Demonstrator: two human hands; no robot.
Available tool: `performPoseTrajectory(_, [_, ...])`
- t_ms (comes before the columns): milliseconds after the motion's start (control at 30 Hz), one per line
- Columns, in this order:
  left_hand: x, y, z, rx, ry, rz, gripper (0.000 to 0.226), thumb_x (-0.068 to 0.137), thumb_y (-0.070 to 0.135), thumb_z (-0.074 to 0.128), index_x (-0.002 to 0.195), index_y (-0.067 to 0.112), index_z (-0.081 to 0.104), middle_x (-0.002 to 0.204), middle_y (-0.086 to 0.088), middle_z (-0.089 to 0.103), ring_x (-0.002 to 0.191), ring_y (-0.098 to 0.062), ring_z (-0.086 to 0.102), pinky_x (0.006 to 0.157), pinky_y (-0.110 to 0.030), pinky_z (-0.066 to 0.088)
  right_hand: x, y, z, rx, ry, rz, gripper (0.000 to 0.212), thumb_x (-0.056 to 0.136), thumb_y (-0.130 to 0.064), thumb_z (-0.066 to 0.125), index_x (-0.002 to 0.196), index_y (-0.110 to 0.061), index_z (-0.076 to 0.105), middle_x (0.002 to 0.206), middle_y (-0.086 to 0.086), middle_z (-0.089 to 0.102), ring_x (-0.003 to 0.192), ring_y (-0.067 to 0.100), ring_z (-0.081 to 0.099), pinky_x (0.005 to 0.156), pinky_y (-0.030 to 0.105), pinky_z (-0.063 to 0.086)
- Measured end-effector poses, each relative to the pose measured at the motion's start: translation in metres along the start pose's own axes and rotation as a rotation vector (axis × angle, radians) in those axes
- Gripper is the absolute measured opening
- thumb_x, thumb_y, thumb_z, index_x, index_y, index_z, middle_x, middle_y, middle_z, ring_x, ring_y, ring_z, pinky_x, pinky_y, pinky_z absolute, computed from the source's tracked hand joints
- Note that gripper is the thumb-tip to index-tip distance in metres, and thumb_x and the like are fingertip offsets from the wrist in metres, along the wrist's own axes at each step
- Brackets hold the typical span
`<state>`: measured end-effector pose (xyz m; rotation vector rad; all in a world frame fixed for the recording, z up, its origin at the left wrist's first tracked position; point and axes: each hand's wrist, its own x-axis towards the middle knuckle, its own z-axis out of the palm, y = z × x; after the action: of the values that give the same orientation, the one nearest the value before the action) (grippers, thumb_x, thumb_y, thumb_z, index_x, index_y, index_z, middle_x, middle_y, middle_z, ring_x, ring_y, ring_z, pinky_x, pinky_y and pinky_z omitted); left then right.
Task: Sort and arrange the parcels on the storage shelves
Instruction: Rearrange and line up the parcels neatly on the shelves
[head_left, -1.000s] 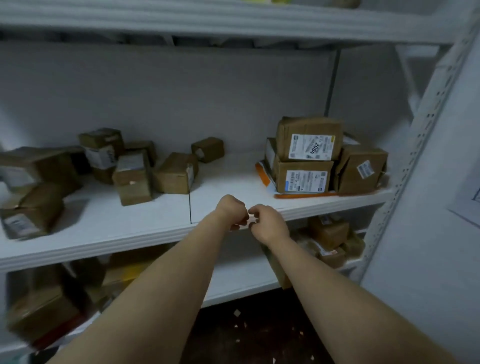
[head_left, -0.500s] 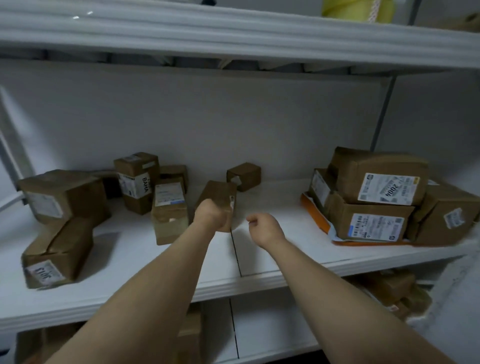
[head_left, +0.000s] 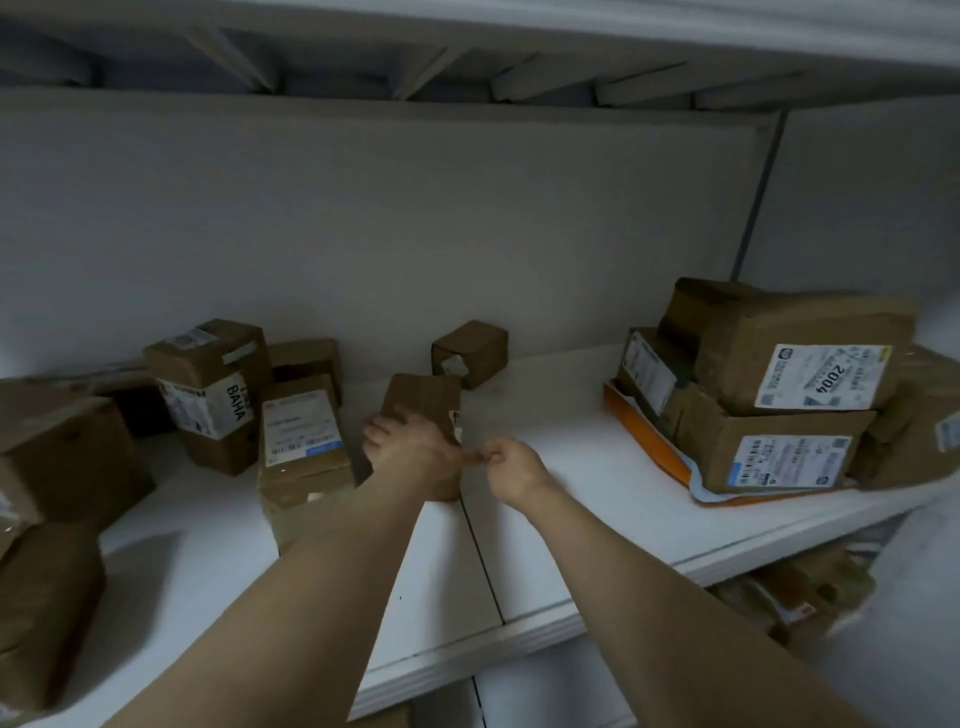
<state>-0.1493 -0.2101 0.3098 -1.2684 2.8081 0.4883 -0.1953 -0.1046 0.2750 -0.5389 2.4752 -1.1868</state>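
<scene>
Brown cardboard parcels lie on a white shelf (head_left: 597, 499). My left hand (head_left: 410, 449) grips a mid-sized brown parcel (head_left: 423, 402) standing at the shelf's middle, fingers wrapped over its left side. My right hand (head_left: 511, 467) hovers just right of that parcel, fingers loosely curled, holding nothing; its fingertips come close to my left hand. To the left stand a labelled parcel (head_left: 301, 441) and a taller one marked BAHA (head_left: 213, 395). A small cube parcel (head_left: 470, 353) sits behind by the wall.
A stack of three larger labelled parcels (head_left: 779, 410) rests on an orange envelope (head_left: 649, 447) at the right. More brown parcels (head_left: 57, 457) crowd the far left. The shelf above (head_left: 467, 31) hangs low. A lower shelf holds further parcels (head_left: 800, 597).
My view and both arms have risen from the shelf's front edge to the shelf top. My left hand has reached forward and taken hold of the middle parcel; my right hand followed beside it.
</scene>
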Motion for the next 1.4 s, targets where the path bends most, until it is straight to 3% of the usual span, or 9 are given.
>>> performPoseTrajectory(300, [0.012, 0.007, 0.014, 0.028, 0.053, -0.107, 0.126, 0.066, 0.073, 0.064, 0.151, 0.005, 0.001, 0.152, -0.023, 0.021, 0.138, -0.039, 0.024, 0.109, -0.046, 0.026, 0.016, 0.022, -0.006, 0.116, -0.119, 0.050, 0.040, 0.096, -0.002, 0.040, 0.135, -0.004, 0.051, 0.137, 0.015, 0.051, 0.123, 0.028, 0.050, 0.105, 0.032, 0.040])
performPoseTrajectory(467, [-0.002, 0.022, 0.010, -0.275, -0.024, -0.098, 0.114, 0.061, 0.074, 0.064, 0.146, 0.010, 0.022, 0.143, -0.021, 0.035, 0.131, -0.039, 0.035, 0.106, -0.043, 0.033, 0.011, 0.028, -0.029, 0.292, -0.098, 0.182, 0.022, 0.099, -0.014, 0.044, 0.117, -0.011, 0.055, 0.105, 0.012, 0.050, 0.076, 0.019, 0.049, 0.063, 0.025, 0.041])
performPoseTrajectory(567, [-0.007, 0.029, 0.005, -0.676, -0.130, -0.085, 0.114, 0.038, 0.070, 0.071, 0.131, 0.011, 0.041, 0.122, -0.014, 0.056, 0.107, -0.033, 0.058, 0.093, -0.042, 0.051, 0.004, 0.027, -0.048, 0.442, -0.099, 0.255, 0.031, 0.103, -0.025, 0.041, 0.123, -0.005, 0.052, 0.114, 0.017, 0.058, 0.094, 0.027, 0.062, 0.075, 0.032, 0.051])
performPoseTrajectory(633, [-0.016, 0.032, 0.003, -0.884, -0.221, -0.030, 0.083, 0.058, 0.052, 0.077, 0.120, 0.007, 0.045, 0.106, -0.014, 0.062, 0.091, -0.029, 0.065, 0.082, -0.038, 0.056, -0.001, 0.025, -0.059, 0.514, -0.082, 0.247, 0.034, 0.103, -0.027, 0.039, 0.125, -0.005, 0.053, 0.122, 0.018, 0.060, 0.111, 0.032, 0.060, 0.089, 0.039, 0.050])
performPoseTrajectory(833, [-0.045, 0.032, 0.009, -1.062, -0.422, 0.100, 0.067, 0.073, 0.019, 0.076, 0.130, 0.012, 0.040, 0.106, -0.010, 0.064, 0.085, -0.022, 0.066, 0.055, -0.025, 0.054, -0.017, 0.022, -0.080, 0.602, -0.009, 0.098, 0.024, 0.102, -0.015, 0.038, 0.106, -0.012, 0.062, 0.118, 0.018, 0.064, 0.097, 0.029, 0.060, 0.088, 0.044, 0.051])
performPoseTrajectory(1033, [-0.059, 0.032, 0.016, -1.141, -0.422, 0.096, 0.089, 0.046, 0.033, 0.080, 0.128, 0.020, 0.048, 0.113, -0.006, 0.065, 0.100, -0.021, 0.063, 0.075, -0.033, 0.052, -0.035, 0.024, -0.094, 0.629, -0.028, 0.044, 0.024, 0.101, -0.013, 0.041, 0.109, -0.015, 0.064, 0.113, 0.012, 0.068, 0.091, 0.022, 0.061, 0.073, 0.031, 0.051])
performPoseTrajectory(1167, [-0.068, 0.033, 0.015, -1.095, -0.312, 0.104, 0.061, 0.060, 0.031, 0.086, 0.111, 0.019, 0.055, 0.098, -0.002, 0.066, 0.087, -0.015, 0.063, 0.065, -0.022, 0.057, -0.042, 0.026, -0.097, 0.592, -0.037, -0.002, 0.016, 0.096, -0.019, 0.054, 0.105, -0.015, 0.067, 0.107, 0.006, 0.070, 0.096, 0.023, 0.065, 0.085, 0.040, 0.054])
performPoseTrajectory(1300, [-0.071, 0.038, 0.014, -0.763, -0.055, 0.045, 0.116, 0.044, 0.062, 0.086, 0.140, 0.021, 0.036, 0.135, -0.010, 0.040, 0.122, -0.028, 0.046, 0.103, -0.032, 0.042, -0.046, 0.024, -0.091, 0.654, -0.126, -0.047, 0.038, 0.078, -0.030, 0.077, 0.113, -0.022, 0.064, 0.104, 0.004, 0.071, 0.098, 0.022, 0.067, 0.094, 0.044, 0.053])
performPoseTrajectory(1400, [-0.080, 0.043, 0.013, -0.685, -0.004, 0.074, 0.118, 0.052, 0.055, 0.086, 0.146, 0.017, 0.025, 0.139, -0.012, 0.026, 0.130, -0.031, 0.035, 0.107, -0.036, 0.035, -0.048, 0.027, -0.089, 0.693, -0.162, 0.012, 0.061, 0.075, -0.032, 0.081, 0.127, -0.026, 0.051, 0.115, 0.001, 0.065, 0.108, 0.027, 0.061, 0.095, 0.050, 0.048])
